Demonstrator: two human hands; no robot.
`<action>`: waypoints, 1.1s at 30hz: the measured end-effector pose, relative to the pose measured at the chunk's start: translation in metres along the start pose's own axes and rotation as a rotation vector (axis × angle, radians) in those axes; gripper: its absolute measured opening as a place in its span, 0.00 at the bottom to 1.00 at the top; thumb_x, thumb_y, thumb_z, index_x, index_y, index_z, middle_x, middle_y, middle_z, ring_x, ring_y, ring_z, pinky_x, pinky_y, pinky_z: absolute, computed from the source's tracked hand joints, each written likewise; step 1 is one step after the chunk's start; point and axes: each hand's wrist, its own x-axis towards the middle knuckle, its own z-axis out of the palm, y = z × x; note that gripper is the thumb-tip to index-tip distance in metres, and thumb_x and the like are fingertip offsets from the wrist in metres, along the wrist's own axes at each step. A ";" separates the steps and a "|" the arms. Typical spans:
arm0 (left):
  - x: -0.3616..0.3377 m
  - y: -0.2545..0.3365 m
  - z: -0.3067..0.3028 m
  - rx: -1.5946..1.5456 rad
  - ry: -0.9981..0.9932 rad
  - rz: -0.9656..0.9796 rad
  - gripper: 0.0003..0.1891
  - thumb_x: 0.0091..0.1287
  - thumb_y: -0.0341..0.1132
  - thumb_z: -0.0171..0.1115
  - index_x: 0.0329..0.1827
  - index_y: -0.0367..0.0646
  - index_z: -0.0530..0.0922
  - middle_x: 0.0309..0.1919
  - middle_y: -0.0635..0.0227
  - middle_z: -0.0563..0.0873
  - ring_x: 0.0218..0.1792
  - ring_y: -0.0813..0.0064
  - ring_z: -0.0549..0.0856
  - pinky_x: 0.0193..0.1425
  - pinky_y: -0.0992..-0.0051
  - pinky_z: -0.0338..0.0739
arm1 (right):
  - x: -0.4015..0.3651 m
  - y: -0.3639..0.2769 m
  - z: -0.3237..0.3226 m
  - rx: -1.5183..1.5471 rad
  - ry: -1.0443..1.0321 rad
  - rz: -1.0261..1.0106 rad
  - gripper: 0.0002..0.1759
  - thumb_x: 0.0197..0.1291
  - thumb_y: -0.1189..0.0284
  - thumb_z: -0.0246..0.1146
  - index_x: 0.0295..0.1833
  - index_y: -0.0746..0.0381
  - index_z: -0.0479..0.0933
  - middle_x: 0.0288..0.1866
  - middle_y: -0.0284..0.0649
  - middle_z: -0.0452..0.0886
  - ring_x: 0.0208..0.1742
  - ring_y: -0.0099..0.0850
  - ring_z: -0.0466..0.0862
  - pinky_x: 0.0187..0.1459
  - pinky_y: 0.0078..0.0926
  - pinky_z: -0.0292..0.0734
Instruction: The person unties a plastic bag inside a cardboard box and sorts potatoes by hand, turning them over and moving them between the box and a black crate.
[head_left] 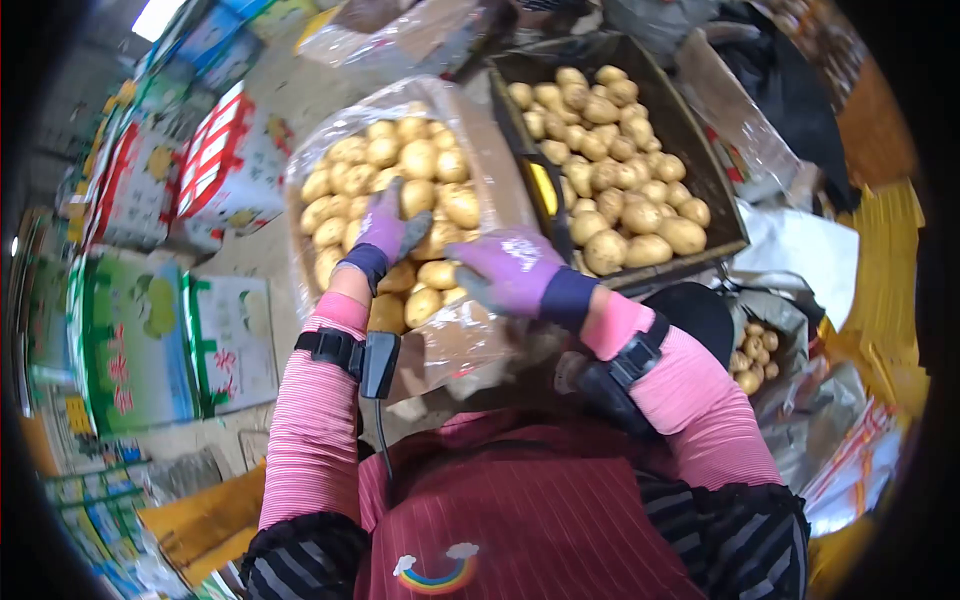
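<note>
Gloved hands over the potatoes in the lined box.
Box (487, 150) rim stands left of the left hand's (388, 222) spread, released fingers, potatoes (419, 159) filling the gap; right hand's (512, 270) fingers extend over potatoes at the near side, grip cannot be told; dark crate (715, 250) edge lies just right of them, leaving little sideways room.

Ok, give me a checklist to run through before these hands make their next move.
1. Left hand on the potatoes: ok.
2. Right hand clear of the crate: cannot tell, its wrist is close to the crate's corner.
3. Liner open above the potatoes: ok.
4. Crate beside the box stocked: ok, many potatoes in it.
5. Bottom layers sound: cannot tell, hidden.
6. Box closed: not ok.
</note>
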 end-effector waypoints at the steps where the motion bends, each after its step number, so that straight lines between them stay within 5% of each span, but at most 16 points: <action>1: 0.007 0.016 0.007 0.111 0.006 -0.118 0.49 0.60 0.57 0.71 0.82 0.46 0.61 0.77 0.32 0.59 0.75 0.38 0.69 0.78 0.58 0.66 | 0.000 0.004 0.000 0.018 0.021 0.016 0.19 0.68 0.60 0.58 0.58 0.57 0.79 0.43 0.50 0.86 0.45 0.52 0.85 0.47 0.52 0.79; 4: 0.018 0.044 0.015 0.127 0.063 -0.281 0.46 0.58 0.54 0.74 0.78 0.48 0.67 0.75 0.34 0.59 0.71 0.39 0.74 0.75 0.58 0.71 | -0.004 0.010 -0.009 0.072 0.101 -0.007 0.20 0.70 0.58 0.58 0.61 0.57 0.79 0.41 0.49 0.86 0.45 0.52 0.85 0.47 0.51 0.79; 7: 0.012 0.040 0.020 0.125 0.215 -0.220 0.43 0.54 0.52 0.77 0.73 0.46 0.71 0.76 0.38 0.59 0.67 0.40 0.77 0.72 0.56 0.74 | -0.009 0.020 -0.005 0.158 0.226 -0.040 0.17 0.68 0.58 0.56 0.53 0.57 0.80 0.41 0.50 0.87 0.45 0.53 0.86 0.47 0.55 0.78; 8: 0.003 0.041 0.017 0.111 0.220 -0.182 0.40 0.56 0.50 0.77 0.69 0.42 0.73 0.71 0.40 0.67 0.64 0.44 0.79 0.70 0.58 0.75 | -0.010 0.023 -0.004 0.193 0.200 0.003 0.18 0.69 0.59 0.56 0.56 0.57 0.79 0.41 0.50 0.87 0.46 0.53 0.86 0.48 0.54 0.79; 11: -0.008 0.013 0.021 -0.566 0.317 0.008 0.32 0.65 0.41 0.73 0.68 0.37 0.71 0.57 0.55 0.82 0.60 0.64 0.81 0.66 0.68 0.78 | -0.016 0.033 -0.007 0.299 0.237 0.057 0.22 0.70 0.59 0.58 0.63 0.58 0.77 0.44 0.50 0.87 0.47 0.50 0.87 0.49 0.48 0.80; 12: -0.025 0.027 0.009 -0.558 0.329 0.001 0.32 0.65 0.41 0.73 0.68 0.37 0.71 0.57 0.55 0.82 0.60 0.64 0.81 0.66 0.68 0.78 | -0.018 0.034 -0.007 0.381 0.285 0.066 0.25 0.71 0.59 0.60 0.67 0.59 0.76 0.45 0.49 0.87 0.47 0.49 0.87 0.49 0.44 0.81; 14: -0.071 0.083 -0.021 -1.049 0.072 0.002 0.34 0.65 0.39 0.73 0.72 0.37 0.68 0.58 0.58 0.81 0.60 0.68 0.81 0.66 0.69 0.78 | -0.020 0.032 -0.009 0.513 0.225 0.143 0.37 0.67 0.56 0.65 0.77 0.59 0.66 0.54 0.53 0.86 0.53 0.45 0.88 0.56 0.39 0.81; 20: -0.129 0.127 -0.021 -1.306 -0.075 0.189 0.38 0.68 0.34 0.69 0.78 0.36 0.61 0.67 0.57 0.74 0.65 0.67 0.78 0.69 0.67 0.76 | -0.021 0.013 0.003 0.726 0.244 0.061 0.51 0.56 0.55 0.75 0.81 0.57 0.58 0.61 0.57 0.82 0.59 0.54 0.84 0.62 0.45 0.77; 23: -0.135 0.123 -0.022 -0.939 0.080 0.215 0.35 0.71 0.32 0.67 0.79 0.36 0.62 0.67 0.59 0.75 0.64 0.69 0.78 0.68 0.69 0.77 | -0.023 0.015 -0.001 0.498 0.322 0.006 0.48 0.55 0.58 0.76 0.78 0.55 0.62 0.60 0.55 0.82 0.61 0.54 0.82 0.63 0.46 0.77; 28: -0.133 0.111 -0.025 -1.037 0.084 0.006 0.27 0.76 0.39 0.57 0.75 0.36 0.70 0.59 0.62 0.82 0.57 0.71 0.82 0.60 0.71 0.79 | -0.024 -0.001 -0.005 0.325 0.331 0.039 0.45 0.54 0.56 0.76 0.76 0.52 0.65 0.62 0.54 0.78 0.61 0.54 0.81 0.60 0.48 0.77; 30: -0.120 0.088 -0.010 -0.699 0.275 0.263 0.24 0.78 0.42 0.55 0.72 0.39 0.73 0.55 0.65 0.83 0.55 0.73 0.83 0.57 0.72 0.82 | -0.024 -0.004 -0.008 0.242 0.299 0.026 0.45 0.55 0.57 0.75 0.77 0.49 0.65 0.62 0.53 0.78 0.61 0.53 0.81 0.59 0.49 0.78; 33: -0.127 0.105 -0.017 -1.300 0.088 -0.060 0.24 0.80 0.44 0.52 0.72 0.40 0.72 0.59 0.63 0.82 0.55 0.70 0.85 0.59 0.71 0.82 | -0.024 0.001 -0.008 0.005 0.363 -0.059 0.44 0.57 0.59 0.74 0.78 0.44 0.64 0.63 0.51 0.76 0.61 0.53 0.80 0.56 0.51 0.78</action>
